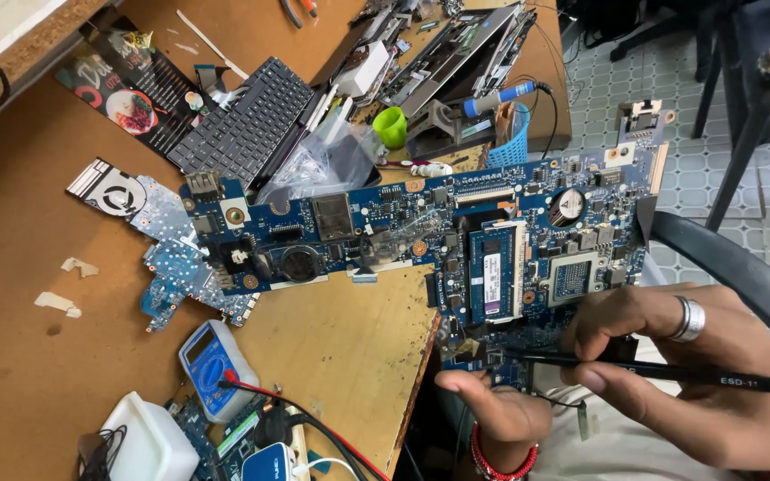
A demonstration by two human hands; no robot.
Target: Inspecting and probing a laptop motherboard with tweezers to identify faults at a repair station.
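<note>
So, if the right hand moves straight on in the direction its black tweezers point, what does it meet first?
Probably the blue circuit board. The right hand aims the black tweezers leftward, and their tip already lies at the board's lower edge, just above the left hand. Depth is unclear.

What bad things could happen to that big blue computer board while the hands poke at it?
The blue circuit board hangs partly past the table edge, propped by the left hand, so it might slip or tip off. The right hand holds black tweezers with the tip right at the board's tiny parts; a slip could scratch or knock one loose. The red probe wire nearby could snag.
</note>
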